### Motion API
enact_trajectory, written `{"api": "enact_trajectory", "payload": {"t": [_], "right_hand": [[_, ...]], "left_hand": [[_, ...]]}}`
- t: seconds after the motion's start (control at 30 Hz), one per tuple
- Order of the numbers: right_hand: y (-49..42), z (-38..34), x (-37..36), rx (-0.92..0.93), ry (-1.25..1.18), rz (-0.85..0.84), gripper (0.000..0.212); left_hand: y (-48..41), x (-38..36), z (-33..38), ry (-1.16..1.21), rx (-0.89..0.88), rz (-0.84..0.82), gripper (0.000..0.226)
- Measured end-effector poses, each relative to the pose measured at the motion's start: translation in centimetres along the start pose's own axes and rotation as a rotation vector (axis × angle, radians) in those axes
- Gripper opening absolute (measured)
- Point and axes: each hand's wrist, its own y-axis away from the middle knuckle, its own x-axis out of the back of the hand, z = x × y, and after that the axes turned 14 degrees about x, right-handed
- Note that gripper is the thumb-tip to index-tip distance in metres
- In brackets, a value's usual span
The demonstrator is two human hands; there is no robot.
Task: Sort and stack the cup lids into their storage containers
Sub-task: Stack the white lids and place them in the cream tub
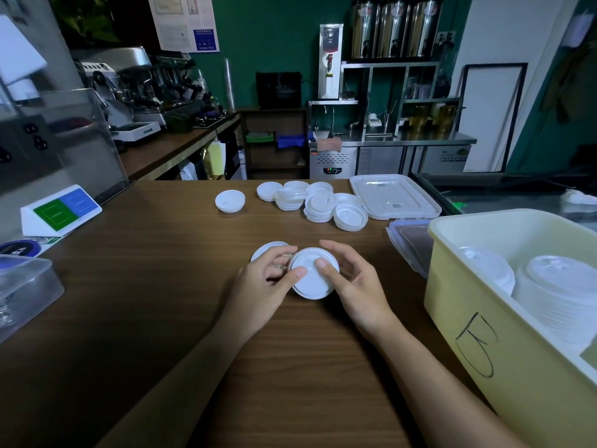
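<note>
Both hands hold one white cup lid (311, 281) above the middle of the wooden counter. My left hand (263, 286) pinches its left edge, thumb on top. My right hand (357, 281) curls round its right edge, thumb on top too. A second white lid (268, 248) lies partly hidden behind my left fingers. Farther back sits a loose pile of white lids (318, 203), with a single lid (230, 201) apart on its left. At the right stands a yellow storage bin (465, 321) holding stacked white lids (555, 292).
A white bin cover (394, 195) lies behind the pile. A clear cover with blue clips (410, 244) leans by the yellow bin. A clear container (22, 286) stands at the left edge, a green and blue sign (61, 210) behind it.
</note>
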Motion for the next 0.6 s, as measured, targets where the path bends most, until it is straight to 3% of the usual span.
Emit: {"api": "enact_trajectory", "payload": {"t": [0.13, 0.27, 0.6], "right_hand": [[0.0, 0.3, 0.2, 0.022, 0.026, 0.085, 0.027], [0.0, 0.3, 0.0, 0.013, 0.054, 0.089, 0.021], [0.1, 0.3, 0.1, -0.008, 0.065, 0.074, 0.018]], "left_hand": [[-0.5, 1.5, -0.5, -0.334, -0.263, 0.219, 0.026], [-1.6, 2.7, -2.5, -0.548, -0.265, 0.156, 0.031], [-1.4, 2.4, -1.8, -0.424, -0.183, 0.183, 0.027]]}}
